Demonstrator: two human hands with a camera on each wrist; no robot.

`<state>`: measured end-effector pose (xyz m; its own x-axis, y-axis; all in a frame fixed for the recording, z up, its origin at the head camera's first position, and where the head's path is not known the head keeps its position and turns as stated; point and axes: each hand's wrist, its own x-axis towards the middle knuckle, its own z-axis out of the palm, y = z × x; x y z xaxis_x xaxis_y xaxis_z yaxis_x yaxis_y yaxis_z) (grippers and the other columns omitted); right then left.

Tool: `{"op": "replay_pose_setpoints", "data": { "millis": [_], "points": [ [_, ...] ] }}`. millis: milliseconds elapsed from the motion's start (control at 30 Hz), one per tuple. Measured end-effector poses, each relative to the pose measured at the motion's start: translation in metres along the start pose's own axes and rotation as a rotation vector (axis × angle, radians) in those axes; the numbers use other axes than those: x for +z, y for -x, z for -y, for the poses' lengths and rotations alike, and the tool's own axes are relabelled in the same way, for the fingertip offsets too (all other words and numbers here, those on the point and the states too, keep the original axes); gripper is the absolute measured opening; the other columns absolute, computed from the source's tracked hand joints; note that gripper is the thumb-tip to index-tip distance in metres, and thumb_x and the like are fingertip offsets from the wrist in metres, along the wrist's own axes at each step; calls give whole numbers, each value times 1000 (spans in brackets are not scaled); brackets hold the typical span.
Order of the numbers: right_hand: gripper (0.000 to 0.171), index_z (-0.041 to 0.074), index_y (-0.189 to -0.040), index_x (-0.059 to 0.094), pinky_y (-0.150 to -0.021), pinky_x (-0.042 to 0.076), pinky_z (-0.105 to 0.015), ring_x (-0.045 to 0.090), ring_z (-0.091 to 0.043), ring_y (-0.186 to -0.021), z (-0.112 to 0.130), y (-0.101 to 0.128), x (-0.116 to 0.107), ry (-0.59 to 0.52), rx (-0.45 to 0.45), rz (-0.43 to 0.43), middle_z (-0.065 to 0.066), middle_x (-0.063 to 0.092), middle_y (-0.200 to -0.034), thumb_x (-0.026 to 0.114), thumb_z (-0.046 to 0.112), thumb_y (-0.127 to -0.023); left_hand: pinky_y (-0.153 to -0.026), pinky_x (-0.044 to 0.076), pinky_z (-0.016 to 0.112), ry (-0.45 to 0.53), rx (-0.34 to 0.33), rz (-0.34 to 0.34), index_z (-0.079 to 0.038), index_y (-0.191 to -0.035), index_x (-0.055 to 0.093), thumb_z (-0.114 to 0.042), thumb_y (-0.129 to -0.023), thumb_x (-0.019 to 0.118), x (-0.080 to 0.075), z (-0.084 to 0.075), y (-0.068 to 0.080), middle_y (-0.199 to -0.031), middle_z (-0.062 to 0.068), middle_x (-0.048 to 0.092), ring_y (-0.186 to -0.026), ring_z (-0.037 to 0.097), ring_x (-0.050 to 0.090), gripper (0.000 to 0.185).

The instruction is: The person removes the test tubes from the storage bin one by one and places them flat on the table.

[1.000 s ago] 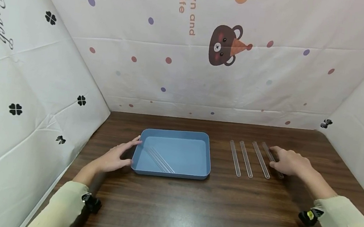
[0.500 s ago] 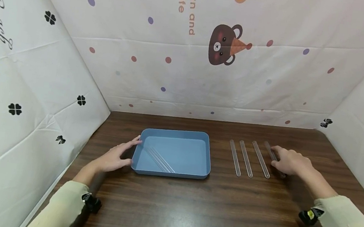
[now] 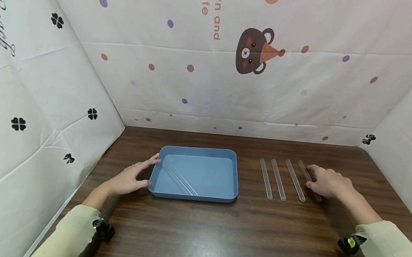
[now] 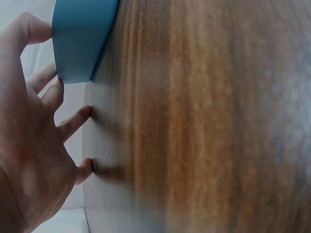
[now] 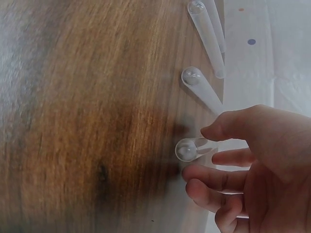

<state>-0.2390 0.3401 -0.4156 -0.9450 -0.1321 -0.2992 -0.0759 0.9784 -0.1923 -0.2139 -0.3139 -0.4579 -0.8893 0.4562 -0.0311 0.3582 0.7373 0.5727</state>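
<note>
"While the left hand touches the blue tray, what does the right hand have?"

"The outermost tube, a clear one. Thumb and fingers come round it from both sides and seem to pinch it, though the contact is partly hidden."

"Is the left grasping anything?"

"No, its fingers are spread and loose. Thumb and forefinger touch the tray's left side, and two other fingertips rest on the desk."

"So where does that tube lie from each hand?"

"Right at the right hand, its far end showing past the fingertips; well apart from the left hand, with the tray and three more tubes between."

"How do those three lie?"

"Side by side, apart, slanted, near ends toward the right."

"And inside the tray?"

"Some thin clear tubes, diagonal and close together, in the near-left part."

"Further out?"

"Pale sleeves, a black device at each wrist, and a bear-printed white cloth behind the desk."
</note>
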Motion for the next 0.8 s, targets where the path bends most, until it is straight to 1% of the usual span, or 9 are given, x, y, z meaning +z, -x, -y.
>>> {"op": "replay_pose_setpoints", "data": {
  "millis": [100,133,333,433,467,533,667,733,800],
  "points": [
    [73,-3,-164,42,-74,56,-64,73,-48,-96,0,2,-3,-8,9,9,-42,65,-143,67,34,-106,-123,23,93,-1,-1,0,-14,-176,37,-22,-103,64,0,0,0,-190,18,19,-170,57,31,78],
    [73,-3,-165,42,-74,56,-63,72,-47,-95,0,2,-3,-9,8,13,-42,65,-143,67,34,-107,-123,23,94,-1,0,-1,-14,-176,37,-22,-103,64,0,0,-1,-190,19,19,-170,57,31,78],
    [74,-4,-164,42,-71,56,-60,73,-53,-101,1,4,-9,-2,-3,-1,-45,62,-147,67,35,-107,-123,23,93,1,6,-1,-14,-176,37,-21,-104,64,0,0,0,-191,18,19,-170,57,32,77],
    [75,-4,-166,40,-69,54,-56,74,-49,-98,2,5,-13,-5,-1,1,-45,59,-151,65,35,-107,-123,24,93,2,5,0,-14,-176,37,-21,-104,65,0,-1,0,-191,16,19,-170,57,32,77],
    [75,-4,-166,39,-69,54,-56,74,-50,-99,3,6,-14,-3,-2,1,-45,58,-153,65,35,-108,-123,25,93,1,6,0,-14,-176,37,-21,-105,65,0,-1,0,-191,16,19,-169,57,32,77],
    [74,-4,-166,39,-71,55,-59,73,-56,-104,4,6,-16,4,1,-2,-45,56,-155,64,34,-108,-122,27,92,0,7,0,-14,-176,37,-20,-105,65,0,-1,1,-191,16,19,-169,57,33,77],
    [73,-4,-166,40,-78,58,-70,67,-69,-120,4,2,-17,25,2,-23,-44,55,-157,63,34,-108,-123,28,91,1,9,-2,-13,-176,38,-20,-105,65,0,0,1,-190,17,20,-169,56,32,77],
    [74,-2,-166,42,-80,58,-74,64,-71,-125,0,-3,-16,31,-3,-39,-43,57,-156,65,37,-108,-123,26,92,1,8,-3,-13,-176,38,-20,-105,65,0,0,1,-190,17,20,-170,56,32,77],
    [77,1,-166,44,-80,58,-74,65,-70,-125,-4,-8,-14,27,-8,-43,-41,59,-155,67,43,-107,-122,25,93,0,9,-4,-13,-176,38,-20,-105,65,0,0,1,-190,17,20,-170,56,32,77]
  ]
}}
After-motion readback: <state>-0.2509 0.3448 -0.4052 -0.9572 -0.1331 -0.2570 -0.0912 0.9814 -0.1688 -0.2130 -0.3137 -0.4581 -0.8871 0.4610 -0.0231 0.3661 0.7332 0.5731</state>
